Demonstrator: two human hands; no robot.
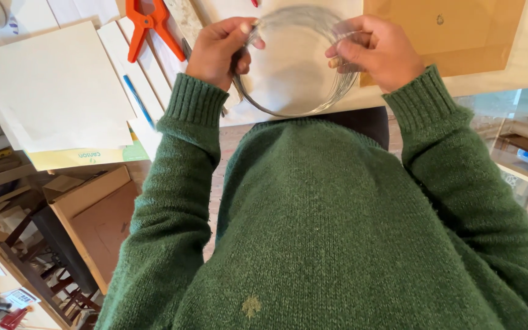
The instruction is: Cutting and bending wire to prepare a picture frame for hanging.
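Both hands up at 12, gripping wire coil (294, 67) over white sheet (288, 73). Left hand (218, 52) fingers curled tight round coil's 9 o'clock side, right hand (374, 52) pinching 3 o'clock side. Orange clamp (148, 24) at 11, paper stack (56, 85) at 10.

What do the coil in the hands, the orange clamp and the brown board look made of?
Coil: thin bare metal wire, apparently steel; silvery grey strands with a slight sheen, held by the left hand and right hand.
Clamp: probably plastic; smooth, uniformly bright orange.
Board: looks like cardboard or hardboard; flat, matte brown, no visible grain.
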